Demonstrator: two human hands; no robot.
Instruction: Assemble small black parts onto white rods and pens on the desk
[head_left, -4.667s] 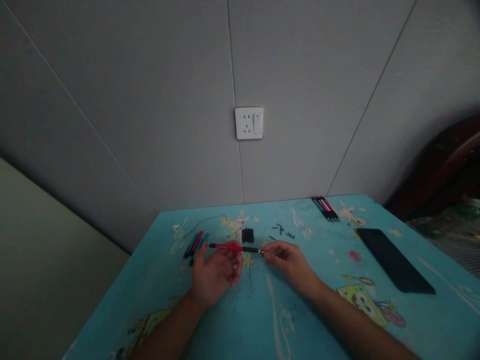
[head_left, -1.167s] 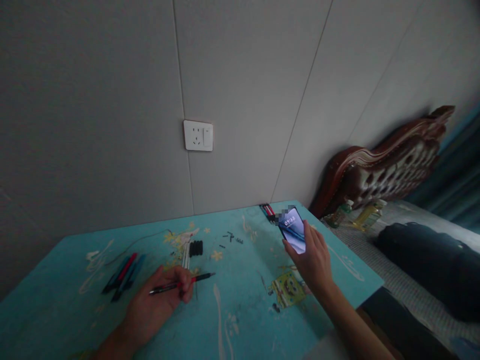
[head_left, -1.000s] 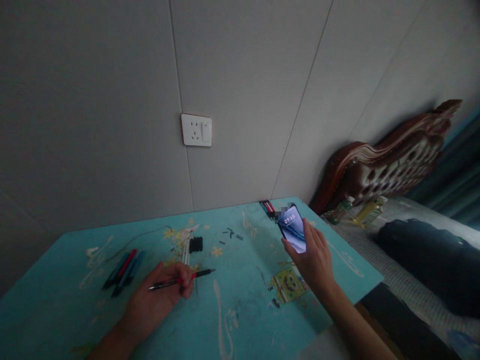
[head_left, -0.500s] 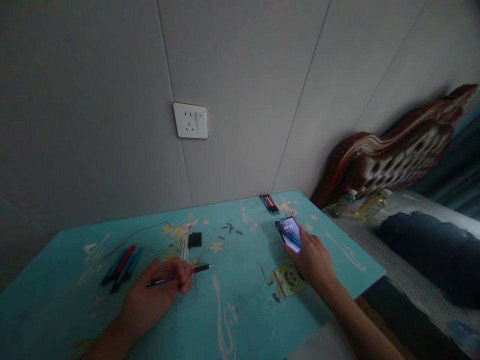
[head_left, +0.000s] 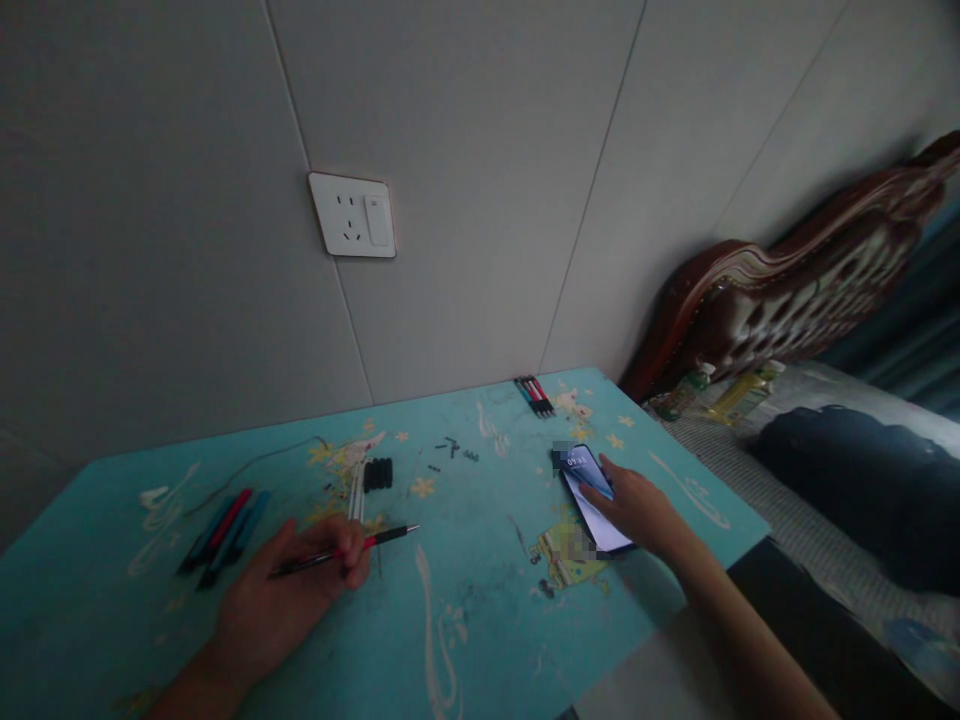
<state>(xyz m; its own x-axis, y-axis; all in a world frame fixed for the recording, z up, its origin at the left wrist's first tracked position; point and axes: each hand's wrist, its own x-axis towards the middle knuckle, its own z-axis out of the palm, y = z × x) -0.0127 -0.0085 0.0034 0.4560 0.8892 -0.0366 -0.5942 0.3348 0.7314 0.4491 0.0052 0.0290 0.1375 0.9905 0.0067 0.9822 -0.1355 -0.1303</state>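
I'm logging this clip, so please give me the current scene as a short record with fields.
Left hand: holding a red-and-black pen
Right hand: touching the phone
Screen: lit
Table: blue, with printed pictures
Table, left: red and blue tubes
Table, middle: black grips, small dark parts
Near wall: row of pens
Wall: socket
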